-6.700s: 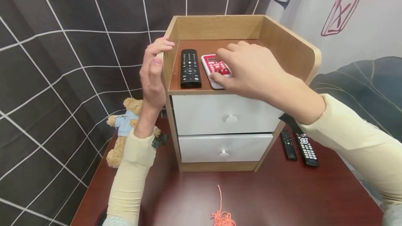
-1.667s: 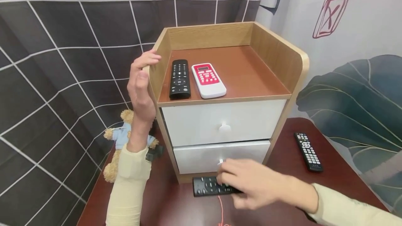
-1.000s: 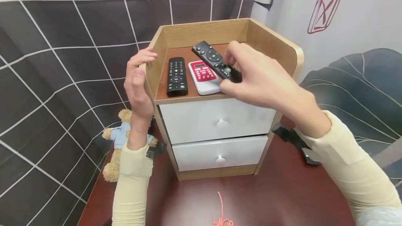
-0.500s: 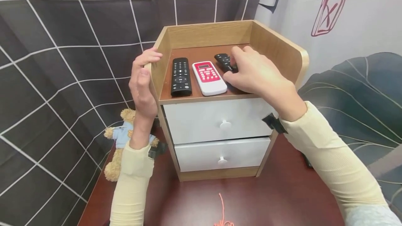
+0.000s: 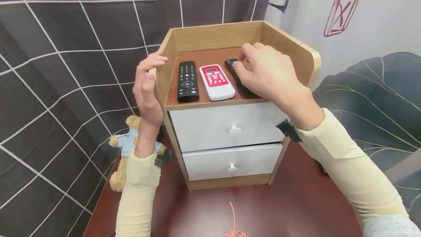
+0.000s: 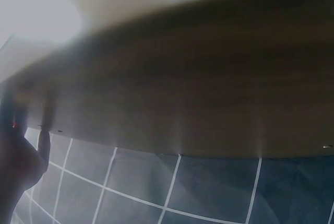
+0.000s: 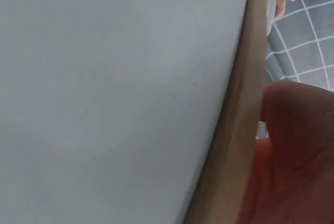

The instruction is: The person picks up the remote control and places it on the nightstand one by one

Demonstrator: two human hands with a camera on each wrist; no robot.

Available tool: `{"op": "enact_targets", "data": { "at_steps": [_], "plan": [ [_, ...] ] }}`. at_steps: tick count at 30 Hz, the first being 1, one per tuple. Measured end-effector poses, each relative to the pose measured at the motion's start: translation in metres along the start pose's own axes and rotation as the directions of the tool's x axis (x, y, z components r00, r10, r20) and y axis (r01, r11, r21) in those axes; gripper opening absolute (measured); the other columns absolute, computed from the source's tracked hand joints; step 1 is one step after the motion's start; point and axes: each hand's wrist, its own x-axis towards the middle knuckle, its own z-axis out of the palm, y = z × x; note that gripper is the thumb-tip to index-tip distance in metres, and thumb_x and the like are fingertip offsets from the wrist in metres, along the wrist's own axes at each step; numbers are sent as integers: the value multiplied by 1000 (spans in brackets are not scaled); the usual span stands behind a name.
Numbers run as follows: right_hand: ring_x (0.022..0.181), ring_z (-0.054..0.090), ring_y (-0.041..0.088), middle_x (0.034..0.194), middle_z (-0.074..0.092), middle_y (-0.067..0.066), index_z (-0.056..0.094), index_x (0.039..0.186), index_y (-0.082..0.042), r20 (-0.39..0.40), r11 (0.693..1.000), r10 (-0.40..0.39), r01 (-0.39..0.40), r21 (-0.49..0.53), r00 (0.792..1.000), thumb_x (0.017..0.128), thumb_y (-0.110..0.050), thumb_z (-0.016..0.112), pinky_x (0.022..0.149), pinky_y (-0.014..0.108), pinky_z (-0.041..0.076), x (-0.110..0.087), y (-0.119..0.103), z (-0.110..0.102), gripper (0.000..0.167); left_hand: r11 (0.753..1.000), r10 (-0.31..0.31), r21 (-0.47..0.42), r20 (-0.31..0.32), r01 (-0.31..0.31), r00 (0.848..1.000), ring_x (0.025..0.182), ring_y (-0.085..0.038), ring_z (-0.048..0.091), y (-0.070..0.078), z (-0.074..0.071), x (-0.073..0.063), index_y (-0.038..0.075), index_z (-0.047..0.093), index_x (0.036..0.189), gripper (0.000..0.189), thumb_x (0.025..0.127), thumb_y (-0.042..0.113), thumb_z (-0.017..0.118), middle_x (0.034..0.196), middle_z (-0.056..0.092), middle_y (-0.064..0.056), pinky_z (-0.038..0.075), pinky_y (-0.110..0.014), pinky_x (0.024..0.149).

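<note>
On the brown top of a small wooden cabinet, my right hand holds a black remote control between thumb and fingers. The hand covers most of that remote. To its left lie a red-and-white remote and a longer black remote, roughly side by side. My left hand grips the front edge of the cabinet's left side panel, fingers bent over it. The left wrist view is filled by the panel's outer face. White drawer front fills most of the right wrist view.
Two white drawers with knobs face me, both pushed in. A teddy bear in blue lies left of the cabinet. Orange string lies at the front of the table. My right sleeve nearly hides another dark remote.
My right hand picked up a black remote from the table's right side, carried it over the cabinet top and lowered it right of the red-and-white one, turning it straighter. My left hand stayed put.
</note>
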Motion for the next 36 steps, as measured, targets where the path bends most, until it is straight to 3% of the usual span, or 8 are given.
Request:
{"op": "enact_targets", "data": {
  "at_steps": [4,10,12,18,20,22,32,36],
  "plan": [
    [100,58,27,101,67,8,66,101,-9,-245,974,-187,213,83,951,97,-31,53,79,48,49,-15,-2,10,25,1000,2,5,2,-2,1000,126,-31,54,-1,-1,-1,-12,59,105,44,89,19,32,115,66,-13,35,-45,115],
    [95,59,28,88,65,10,67,97,-2,-529,784,-458,605,138,714,92,-20,61,85,39,44,-42,-6,37,19,1000,7,18,9,-7,1000,125,-31,55,-3,-1,0,-11,59,105,46,89,22,32,116,65,-17,35,-44,114],
    [100,61,30,92,69,12,68,99,0,-574,691,-541,714,112,614,93,-21,60,91,41,46,-50,-6,49,23,1000,3,22,9,-3,1000,125,-30,55,-4,-2,-1,-11,59,106,46,89,22,33,116,65,-15,34,-44,115],
    [108,67,35,110,73,17,70,106,1,-589,319,-783,942,-101,202,93,-23,59,95,50,52,-71,-5,81,29,1000,-1,21,13,1,1000,124,-29,55,-4,-3,-1,-11,59,106,45,89,22,33,117,66,-14,34,-45,115],
    [110,67,35,114,72,17,68,111,0,-559,228,-820,965,-128,120,93,-28,59,95,51,52,-80,-5,92,34,1000,-1,23,15,0,1000,124,-29,55,-3,-3,-1,-11,59,106,45,89,22,33,117,65,-16,34,-45,114],
    [114,66,35,118,71,18,67,118,-1,-525,181,-846,976,-119,93,94,-33,60,98,51,51,-90,-5,104,41,1000,-1,25,19,0,1000,124,-29,55,-3,-2,-1,-11,59,106,45,89,22,33,118,64,-19,34,-45,114],
    [132,55,34,138,60,15,54,140,-3,-338,82,-940,994,-76,52,98,-52,48,111,51,42,-132,-6,167,65,999,-18,42,3,18,1000,125,-28,54,-2,0,2,-11,59,105,48,88,25,33,118,64,-19,36,-42,112],
    [140,46,32,147,53,12,49,146,-9,-238,68,-969,998,-18,62,103,-43,40,118,51,33,-160,-2,194,56,999,-16,41,0,16,1000,124,-28,55,-2,-1,0,-11,60,105,48,88,25,33,118,64,-19,36,-43,113]
  ]
}}
